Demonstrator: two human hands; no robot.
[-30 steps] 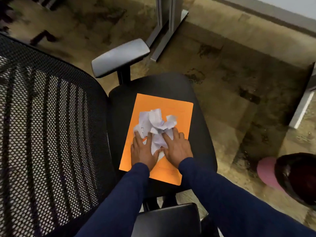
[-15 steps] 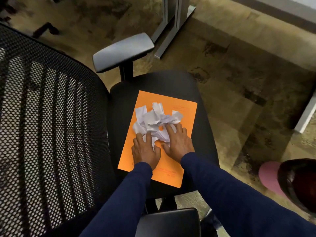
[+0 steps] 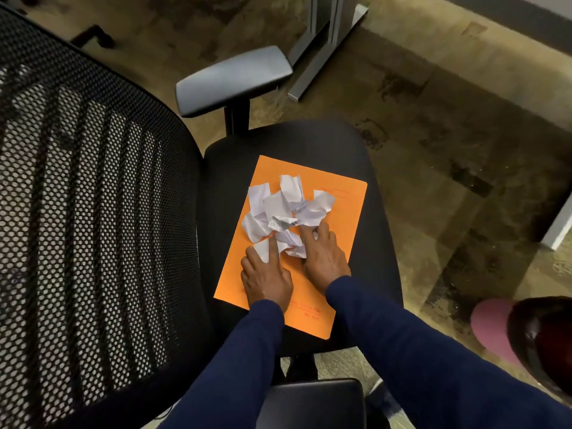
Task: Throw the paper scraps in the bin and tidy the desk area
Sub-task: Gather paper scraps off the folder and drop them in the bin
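On an orange folder (image 3: 328, 292) lying on a black chair seat (image 3: 374, 243), both hands have pushed the white paper scraps (image 3: 284, 212) farther away into a looser heap. The left hand (image 3: 266, 277) and right hand (image 3: 323, 258) lie flat with fingers spread, gripping nothing, so gathering likely continues; no bin is visible.

paper scraps (image 3: 286, 216) pushed farther up folder (image 3: 337, 267), more spread; left hand (image 3: 266, 278) | right hand (image 3: 322, 253) fingers slid forward into pile

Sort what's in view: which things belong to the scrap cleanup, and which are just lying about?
Job: paper scraps; orange folder under them; left hand and right hand, flat against the scraps.

Lying about: chair; pink object; desk leg.
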